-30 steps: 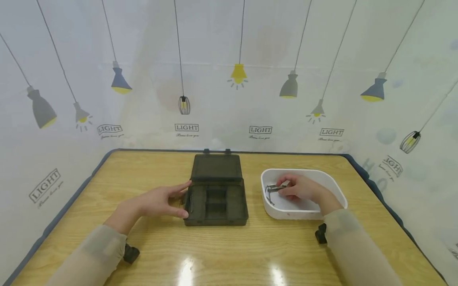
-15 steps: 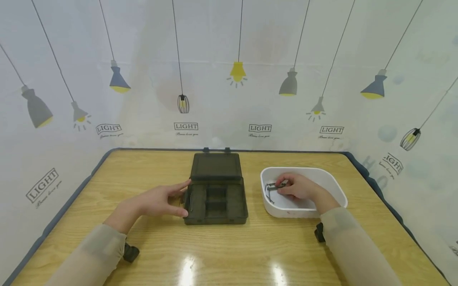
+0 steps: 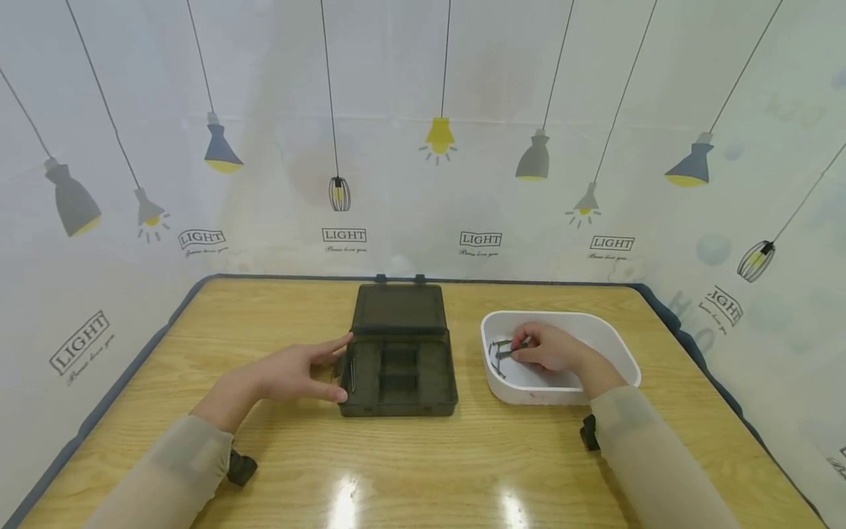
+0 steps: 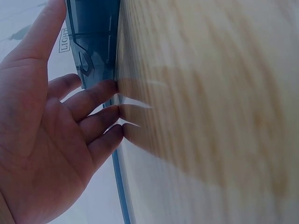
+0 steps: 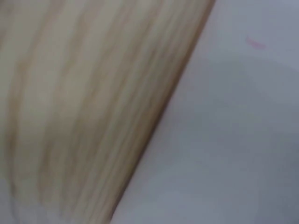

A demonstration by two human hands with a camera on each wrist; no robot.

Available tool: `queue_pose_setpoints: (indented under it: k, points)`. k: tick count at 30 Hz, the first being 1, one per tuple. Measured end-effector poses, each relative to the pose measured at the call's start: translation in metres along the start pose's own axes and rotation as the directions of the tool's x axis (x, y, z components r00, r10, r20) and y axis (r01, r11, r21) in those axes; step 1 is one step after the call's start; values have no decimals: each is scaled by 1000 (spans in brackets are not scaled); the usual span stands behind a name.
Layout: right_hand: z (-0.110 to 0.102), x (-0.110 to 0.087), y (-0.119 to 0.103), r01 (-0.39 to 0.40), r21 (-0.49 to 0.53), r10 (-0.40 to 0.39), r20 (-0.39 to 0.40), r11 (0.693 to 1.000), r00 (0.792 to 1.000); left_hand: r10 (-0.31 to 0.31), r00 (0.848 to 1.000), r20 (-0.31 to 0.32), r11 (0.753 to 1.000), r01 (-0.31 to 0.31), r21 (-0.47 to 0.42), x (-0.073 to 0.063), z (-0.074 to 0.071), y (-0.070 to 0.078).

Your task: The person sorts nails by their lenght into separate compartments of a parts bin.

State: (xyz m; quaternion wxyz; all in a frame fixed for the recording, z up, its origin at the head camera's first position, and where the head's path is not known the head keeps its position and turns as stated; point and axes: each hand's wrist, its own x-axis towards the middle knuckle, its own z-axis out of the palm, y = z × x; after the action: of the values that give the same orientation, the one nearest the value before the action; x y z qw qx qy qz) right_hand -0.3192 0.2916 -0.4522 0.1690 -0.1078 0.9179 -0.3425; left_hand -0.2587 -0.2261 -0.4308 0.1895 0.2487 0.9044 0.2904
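Observation:
On the table stands a dark translucent plastic box [image 3: 432, 371], its lid [image 3: 399, 307] laid back. Two slim metal screws [image 3: 353, 375] lie in its left compartment. My left hand [image 3: 291, 378] spreads thumb and fingers against the box's left side; the left wrist view shows its fingers [image 4: 96, 99] relaxed, tips near the wood. My right hand [image 3: 551, 348] reaches into a white bin [image 3: 611, 342], thumb and forefinger pinching a slim metal screw [image 3: 505, 355] among a few loose ones [image 3: 500, 369]. The right wrist view misses the hand, showing only the bin's outer wall [image 5: 219, 140] and wood.
The wooden table [image 3: 423, 463] has a dark blue edge and meets a pale wall cloth [image 3: 396, 88] printed with lamps at the back and sides. A strip of table [image 3: 469, 367] separates box and bin.
The loose screws in the bin have shifted a little under my right fingers, which have barely moved. My left hand stays where it was at the box.

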Motion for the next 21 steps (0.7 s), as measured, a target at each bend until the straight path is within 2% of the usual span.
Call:
queue_pose_setpoints:
  k: [9,21]
  points:
    - [1,-13,-19,25,-124,-28,-23,992,999,-5,1000,4,1000,6,-14,0,-1,1]
    - [2,-13,-18,134,-128,-141,-51,983,989,3,1000,5,1000,-3,-13,0,0,-2]
